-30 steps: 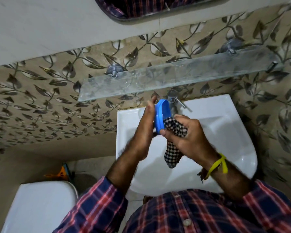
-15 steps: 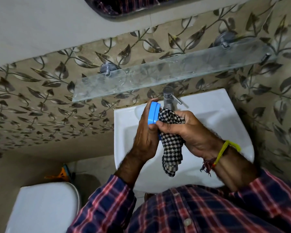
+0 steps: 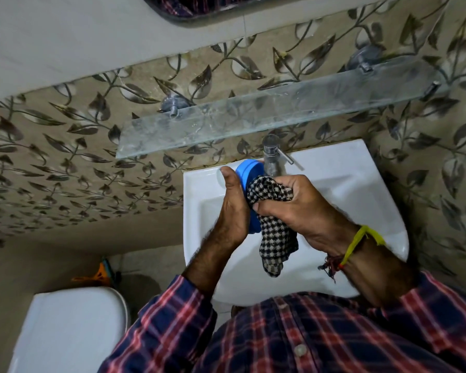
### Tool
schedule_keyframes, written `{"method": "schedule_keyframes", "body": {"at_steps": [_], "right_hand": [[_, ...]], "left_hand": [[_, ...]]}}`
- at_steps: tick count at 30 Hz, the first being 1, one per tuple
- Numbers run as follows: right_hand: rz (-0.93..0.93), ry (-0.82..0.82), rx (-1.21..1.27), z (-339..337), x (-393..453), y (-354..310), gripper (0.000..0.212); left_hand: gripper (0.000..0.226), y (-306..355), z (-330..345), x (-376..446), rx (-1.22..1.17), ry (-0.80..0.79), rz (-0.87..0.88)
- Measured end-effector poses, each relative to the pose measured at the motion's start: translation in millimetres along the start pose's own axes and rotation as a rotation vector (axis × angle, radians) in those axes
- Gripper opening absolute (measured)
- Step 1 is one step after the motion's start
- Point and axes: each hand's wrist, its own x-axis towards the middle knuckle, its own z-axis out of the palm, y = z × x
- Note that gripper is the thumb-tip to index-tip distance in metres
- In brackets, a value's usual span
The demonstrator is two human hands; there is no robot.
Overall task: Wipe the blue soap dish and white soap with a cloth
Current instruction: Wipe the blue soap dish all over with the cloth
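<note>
Over the white sink, my left hand (image 3: 233,205) grips the blue soap dish (image 3: 247,172), holding it on edge with its hollow side toward my right hand. My right hand (image 3: 293,205) is closed on a black-and-white checked cloth (image 3: 273,230) and presses a bunched part of it against the dish. The cloth's loose end hangs down into the basin. A small pale round shape (image 3: 221,175) shows on the sink ledge behind my left thumb; I cannot tell if it is the white soap.
The white sink (image 3: 361,200) has a chrome tap (image 3: 272,154) right behind the dish. A glass shelf (image 3: 253,117) juts from the leaf-patterned wall above it. A white toilet lid (image 3: 70,332) is at lower left, with an orange object (image 3: 97,275) on the floor.
The dish has turned, so more of its blue rim shows at the top. My right hand has bunched the cloth tighter and slid it over the dish. Both hands sit slightly closer to the tap.
</note>
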Motion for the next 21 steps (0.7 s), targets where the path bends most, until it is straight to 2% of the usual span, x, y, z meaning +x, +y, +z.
{"method": "schedule_keyframes", "body": {"at_steps": [4,13,18,21], "right_hand": [[0.061,-0.021,-0.07,7,-6,7,0.005],[0.069,-0.033,-0.123,5,-9,5,0.007],[0.022,-0.048,-0.147,8,-11,7,0.008],[-0.025,-0.076,-0.244,6,-16,14,0.011]], "left_hand": [[0.087,5,-2,8,0.003,0.089,-0.057],[0.092,7,-3,15,-0.143,0.058,-0.106],[0.085,4,-4,12,-0.159,0.059,-0.074],[0.084,8,-6,12,-0.15,0.06,-0.135]]}}
